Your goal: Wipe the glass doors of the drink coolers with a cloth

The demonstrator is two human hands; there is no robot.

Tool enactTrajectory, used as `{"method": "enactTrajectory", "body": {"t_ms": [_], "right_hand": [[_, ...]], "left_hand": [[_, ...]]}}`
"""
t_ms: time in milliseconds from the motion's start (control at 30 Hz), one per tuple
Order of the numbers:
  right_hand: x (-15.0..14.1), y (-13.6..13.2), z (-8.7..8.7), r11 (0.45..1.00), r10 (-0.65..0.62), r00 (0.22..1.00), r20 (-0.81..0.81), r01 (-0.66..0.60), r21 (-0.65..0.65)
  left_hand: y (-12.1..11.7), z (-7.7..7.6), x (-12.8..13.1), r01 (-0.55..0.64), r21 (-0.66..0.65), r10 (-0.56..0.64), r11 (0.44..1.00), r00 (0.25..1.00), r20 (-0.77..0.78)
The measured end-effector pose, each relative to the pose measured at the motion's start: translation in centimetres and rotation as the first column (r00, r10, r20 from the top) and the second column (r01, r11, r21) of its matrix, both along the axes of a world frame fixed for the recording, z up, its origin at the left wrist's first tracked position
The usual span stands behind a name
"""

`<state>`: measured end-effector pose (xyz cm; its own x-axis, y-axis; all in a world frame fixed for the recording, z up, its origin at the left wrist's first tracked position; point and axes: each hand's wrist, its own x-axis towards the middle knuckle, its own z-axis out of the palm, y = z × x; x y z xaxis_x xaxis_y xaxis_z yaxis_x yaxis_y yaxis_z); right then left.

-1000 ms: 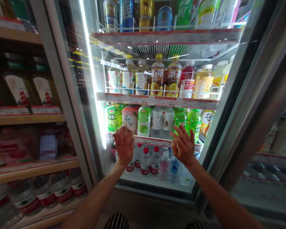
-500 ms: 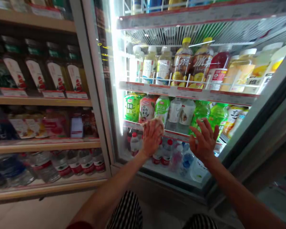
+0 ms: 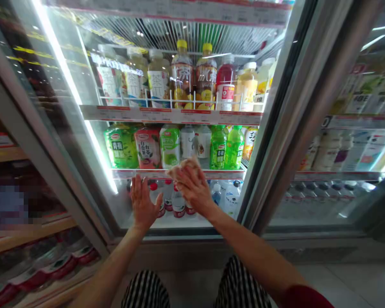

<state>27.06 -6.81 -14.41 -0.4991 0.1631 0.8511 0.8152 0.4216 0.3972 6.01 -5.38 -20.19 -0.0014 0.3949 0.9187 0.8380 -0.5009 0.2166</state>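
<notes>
1. spreading its fingers toward 12 o'clock, the left grip point(image 3: 144, 204) sits at about 8 o'clock from mid-view, empty and flat-palmed before the cooler door point(image 3: 192, 233); whether it touches the glass, i cannot tell.
2. to its right, near the centre of the dial, the pale pink cloth point(image 3: 190, 161) is at the glass, poking out toward 11 o'clock from under the right grip point(image 3: 194, 186), which holds it with the fingers laid over it.
3. the cloth should handle light, limp and soft, with nothing to break; it would likely slide easily on smooth glass, and its loose edges may bunch. dampness cannot be judged.
4. the best hold is probably across its middle, fingers flat over the back, thumb pinching one edge so it does not slip free.
5. against the frame half a second ago, the left grip has lost the cloth and the right grip, then empty, has it.
6. the view has swung too: the wooden shelves point(image 3: 59, 226) at 8 o'clock show less, while a second cooler point(image 3: 340, 176) shows more at 3 o'clock.
</notes>
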Motion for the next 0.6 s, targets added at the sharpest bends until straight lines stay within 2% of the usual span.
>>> {"method": "enactTrajectory", "body": {"t_ms": [33,100,167,233,300,367,400,467,533,600], "right_hand": [[2.7,-0.4,0.3,0.999,-0.029,0.998,-0.052,0.03,0.018],[7.8,-1.3,0.6,0.987,-0.113,0.956,-0.272,0.14,0.083],[11.2,-2.2,-0.7,0.972,-0.151,0.888,-0.435,0.213,0.099],[12.2,-3.0,-3.7,0.975,-0.164,0.88,-0.445,0.215,0.065],[11.7,-3.7,-7.2,0.982,-0.179,0.927,-0.33,0.19,0.002],[11.0,-3.9,-9.1,0.98,-0.201,0.955,-0.218,0.197,-0.041],[10.7,-3.8,-9.0,0.98,-0.201,0.962,-0.185,0.196,-0.043],[10.7,-3.1,-7.0,0.984,-0.176,0.963,-0.206,0.18,0.002],[10.7,-2.2,-4.2,0.984,-0.136,0.938,-0.32,0.166,0.069],[10.1,-1.5,-2.9,0.984,-0.101,0.911,-0.4,0.15,0.092]], "left_hand": [[0.0,-0.2,0.4,-0.017,-0.013,0.017,1.0,1.0,-0.005],[0.1,-0.3,1.2,-0.035,-0.021,0.034,0.999,0.999,-0.005],[0.1,-0.3,1.9,-0.045,-0.013,0.045,0.999,0.999,0.019],[-0.1,-0.4,2.5,-0.053,-0.022,0.054,0.998,0.998,0.042],[-0.5,-0.7,3.0,-0.032,-0.039,0.033,0.999,0.999,0.029],[-0.9,-1.2,3.3,0.005,-0.06,-0.006,0.998,1.0,-0.017],[-1.1,-1.5,3.4,0.018,-0.063,-0.021,0.998,0.999,-0.039],[-1.5,-2.0,3.8,0.024,-0.066,-0.028,0.998,0.998,-0.062],[-1.7,-2.3,4.1,0.015,-0.064,-0.02,0.998,0.998,-0.066],[-2.0,-2.6,4.3,0.019,-0.067,-0.025,0.998,0.996,-0.086]]}}
